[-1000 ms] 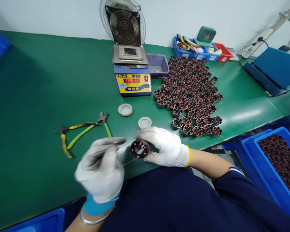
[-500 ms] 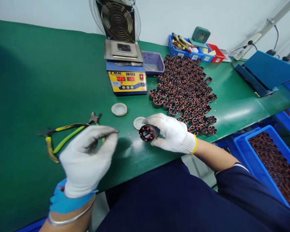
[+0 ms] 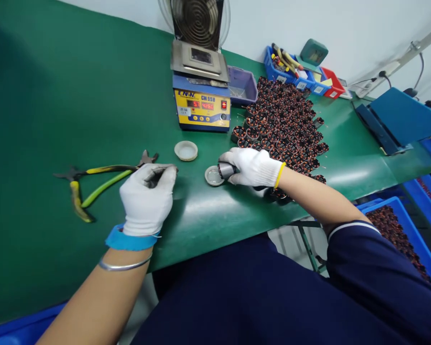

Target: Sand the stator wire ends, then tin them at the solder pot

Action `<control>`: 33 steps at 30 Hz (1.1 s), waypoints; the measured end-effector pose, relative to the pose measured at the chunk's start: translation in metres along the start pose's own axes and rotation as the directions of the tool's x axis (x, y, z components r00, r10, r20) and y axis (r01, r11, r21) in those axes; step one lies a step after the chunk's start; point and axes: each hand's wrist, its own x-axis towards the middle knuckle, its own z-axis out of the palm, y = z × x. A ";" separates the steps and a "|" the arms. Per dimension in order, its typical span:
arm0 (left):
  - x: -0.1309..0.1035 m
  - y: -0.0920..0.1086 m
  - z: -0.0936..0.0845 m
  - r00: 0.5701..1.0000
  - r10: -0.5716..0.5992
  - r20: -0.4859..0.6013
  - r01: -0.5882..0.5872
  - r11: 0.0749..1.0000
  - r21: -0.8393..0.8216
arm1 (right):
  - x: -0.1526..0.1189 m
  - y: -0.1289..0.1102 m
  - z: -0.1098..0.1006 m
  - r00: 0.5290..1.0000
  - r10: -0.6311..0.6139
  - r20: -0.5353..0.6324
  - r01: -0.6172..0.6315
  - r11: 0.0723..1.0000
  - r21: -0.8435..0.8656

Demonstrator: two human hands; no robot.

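Note:
My right hand (image 3: 253, 166), in a white glove with a yellow cuff edge, grips a dark cylindrical motor stator (image 3: 227, 170). The stator is tilted, its end over a small round dish (image 3: 213, 176) with a clear content. My left hand (image 3: 149, 194), also gloved and with a blue band at the wrist, has thumb and fingers pinched together; whatever is between the tips is too small to make out. Behind that hand lie green-handled cutting pliers (image 3: 106, 190) and yellow-handled pliers (image 3: 79, 203). A second shallow dish (image 3: 186, 150) sits between my hands, farther back.
A yellow-and-blue solder pot (image 3: 203, 110) with a fan stands at the back, beside a purple bin (image 3: 244, 86). Many stators (image 3: 283, 115) stand packed to the right. Behind them are blue tool bins (image 3: 278, 74) and a red bin (image 3: 333, 84). A blue crate (image 3: 402, 239) stands lower right.
My right hand has moved the stator away from me to the small dish, turning its open end downward. My left hand stays pinched. The whole view has shifted.

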 end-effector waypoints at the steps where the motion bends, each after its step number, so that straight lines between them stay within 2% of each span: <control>1: 0.001 0.000 0.000 1.000 -0.010 0.000 0.010 1.000 -0.005 | 0.003 0.000 -0.001 1.000 -0.008 0.009 0.008 1.000 -0.008; 6: 0.003 -0.001 0.001 0.999 -0.050 -0.016 0.049 0.998 -0.043 | 0.004 0.001 -0.005 1.000 -0.012 -0.008 0.012 1.000 -0.026; 9: 0.002 0.001 0.000 0.998 -0.062 -0.030 0.060 0.996 -0.066 | -0.007 -0.004 -0.010 0.993 0.045 -0.106 -0.050 0.997 -0.050; 11: 0.002 0.001 0.000 0.997 -0.069 -0.026 0.067 0.995 -0.077 | -0.014 -0.011 -0.016 0.987 0.054 -0.154 -0.074 0.989 -0.127; 13: 0.002 0.001 0.000 0.997 -0.073 -0.022 0.071 0.994 -0.086 | -0.017 -0.019 -0.018 0.988 0.036 -0.152 -0.072 0.968 -0.239; 16: 0.003 0.000 0.000 0.997 -0.071 -0.037 0.067 0.993 -0.096 | -0.011 -0.027 -0.012 0.991 0.007 -0.135 -0.054 0.936 -0.347; 20: 0.004 -0.004 -0.001 0.997 -0.067 -0.049 0.062 0.992 -0.106 | -0.002 -0.027 0.006 0.988 -0.095 -0.125 0.037 0.916 -0.399; 23: 0.004 -0.007 -0.002 0.997 -0.066 -0.045 0.060 0.992 -0.108 | -0.003 -0.024 0.005 0.986 -0.087 -0.143 0.027 0.926 -0.378; 25: 0.003 -0.007 -0.002 0.998 -0.055 -0.044 0.050 0.993 -0.106 | -0.002 -0.022 -0.013 0.982 -0.041 -0.187 -0.025 0.942 -0.334; 28: 0.001 -0.008 0.000 0.998 -0.033 -0.049 0.028 0.994 -0.102 | 0.017 -0.013 -0.061 0.946 0.046 -0.320 -0.139 0.951 -0.274; 30: 0.000 -0.011 0.002 0.999 -0.020 -0.046 0.016 0.995 -0.094 | 0.046 -0.003 -0.100 0.893 0.116 -0.435 -0.240 0.940 -0.242; 31: 0.000 -0.013 0.002 0.999 -0.011 -0.040 0.008 0.997 -0.079 | 0.064 0.004 -0.120 0.828 0.197 -0.526 -0.321 0.934 -0.157; 33: 0.001 -0.019 0.003 1.000 0.026 -0.015 -0.026 1.000 -0.012 | 0.102 0.017 -0.153 0.763 0.261 -0.591 -0.347 0.937 -0.033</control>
